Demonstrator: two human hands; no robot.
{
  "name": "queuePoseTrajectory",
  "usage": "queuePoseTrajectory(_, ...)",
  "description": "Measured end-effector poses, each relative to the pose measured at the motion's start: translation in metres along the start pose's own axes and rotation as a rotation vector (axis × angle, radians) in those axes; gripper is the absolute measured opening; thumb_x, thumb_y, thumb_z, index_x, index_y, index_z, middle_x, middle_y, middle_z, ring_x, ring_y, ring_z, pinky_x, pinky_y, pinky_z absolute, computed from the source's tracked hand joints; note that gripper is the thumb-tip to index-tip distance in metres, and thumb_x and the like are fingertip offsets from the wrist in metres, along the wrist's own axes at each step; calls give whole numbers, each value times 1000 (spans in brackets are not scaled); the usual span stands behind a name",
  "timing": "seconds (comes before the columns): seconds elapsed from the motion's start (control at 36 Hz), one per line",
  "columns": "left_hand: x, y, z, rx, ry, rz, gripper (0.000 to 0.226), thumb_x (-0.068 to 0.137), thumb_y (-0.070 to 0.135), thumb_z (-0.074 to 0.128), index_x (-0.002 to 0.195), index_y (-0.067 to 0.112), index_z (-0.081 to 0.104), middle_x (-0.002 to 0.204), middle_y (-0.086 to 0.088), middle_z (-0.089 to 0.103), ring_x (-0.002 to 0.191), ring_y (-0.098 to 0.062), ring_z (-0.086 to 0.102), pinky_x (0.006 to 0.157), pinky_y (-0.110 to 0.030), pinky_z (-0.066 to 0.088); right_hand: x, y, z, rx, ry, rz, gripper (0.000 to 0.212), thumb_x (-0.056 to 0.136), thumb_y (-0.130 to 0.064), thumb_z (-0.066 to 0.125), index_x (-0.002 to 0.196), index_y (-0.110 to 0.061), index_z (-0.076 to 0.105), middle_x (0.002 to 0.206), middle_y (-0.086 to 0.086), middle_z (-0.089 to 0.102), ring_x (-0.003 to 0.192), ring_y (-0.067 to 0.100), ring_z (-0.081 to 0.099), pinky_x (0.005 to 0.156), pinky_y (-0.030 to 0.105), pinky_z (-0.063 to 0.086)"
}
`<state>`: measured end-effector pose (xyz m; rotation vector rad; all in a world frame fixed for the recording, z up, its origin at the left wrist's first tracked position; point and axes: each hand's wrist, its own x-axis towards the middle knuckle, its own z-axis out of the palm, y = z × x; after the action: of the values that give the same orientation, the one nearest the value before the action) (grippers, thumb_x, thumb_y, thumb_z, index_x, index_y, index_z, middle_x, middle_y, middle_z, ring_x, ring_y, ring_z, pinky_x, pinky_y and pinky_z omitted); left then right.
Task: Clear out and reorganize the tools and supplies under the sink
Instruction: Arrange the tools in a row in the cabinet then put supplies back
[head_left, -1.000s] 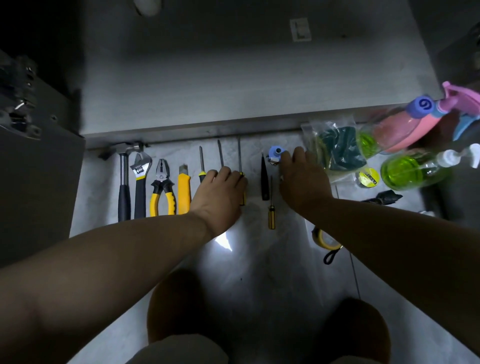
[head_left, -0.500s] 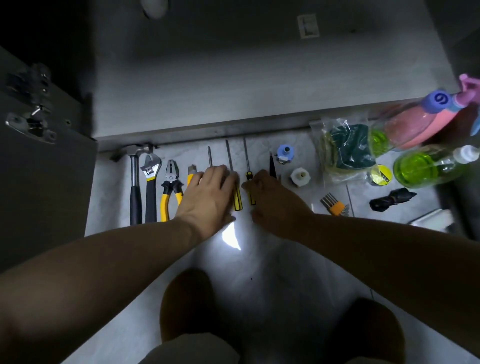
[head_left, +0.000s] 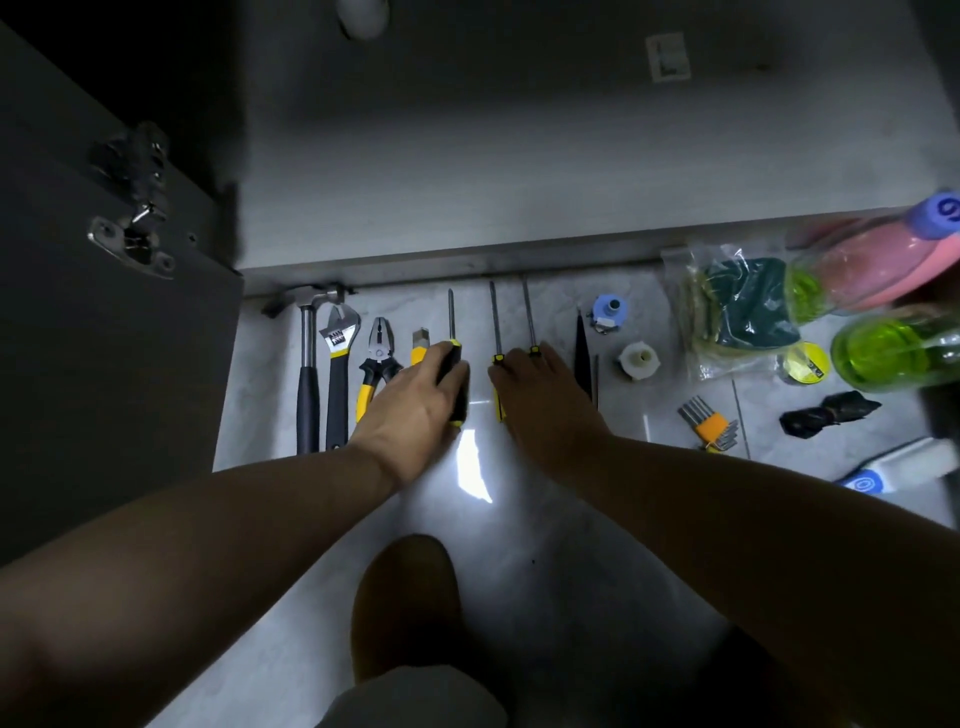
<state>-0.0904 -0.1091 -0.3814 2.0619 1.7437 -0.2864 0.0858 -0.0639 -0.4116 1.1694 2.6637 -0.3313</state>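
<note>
hands have parted: left hand (head_left: 410, 410) grips a black-and-yellow screwdriver (head_left: 456, 364) right of the pliers (head_left: 379, 358), right hand (head_left: 545, 410) lays flat fingers (head_left: 519, 366) on two slim screwdrivers (head_left: 494, 322).

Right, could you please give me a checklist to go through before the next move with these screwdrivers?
1. Cabinet door open: ok.
2. Hammer, wrench and pliers lying parallel: ok.
3. Leftmost screwdriver, middle screwdriver and right screwdriver pointing at the cabinet: ok.
4. Left hand gripping the leftmost screwdriver: cannot tell; its fingers touch the handle.
5. Right hand flat over the other two handles: ok.
6. Hex keys in the row: not ok, lying apart on the right.
</note>
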Motion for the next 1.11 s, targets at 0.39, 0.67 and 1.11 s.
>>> queuePoseTrajectory(0.39,9,-5,-5,-106,30,-58,71,96,10,58,160,9,26,164,-12,14,131,-42,49,114,-40,39,19,-21,1,57,20,70,55,90,-18,59,142,-9,42,137,12,45,124,31,48,122,45,14)
queuePoseTrajectory(0.67,11,-6,1,-91,83,-42,76,91,16,65,158,11,29,161,-12,20,139,-37,41,117,-40,36,16,-19,0,83,7,60,63,91,-18,62,148,-9,38,141,12,43,126,33,45,121,45,17)
queuePoseTrajectory(1.11,32,3,9,166,155,72,70,80,55,72,142,26,54,142,-2,52,141,-29,35,120,-49,25,-14,27,-8,370,-31,175,66,86,-10,66,147,-10,38,138,11,37,123,28,45,101,39,48)
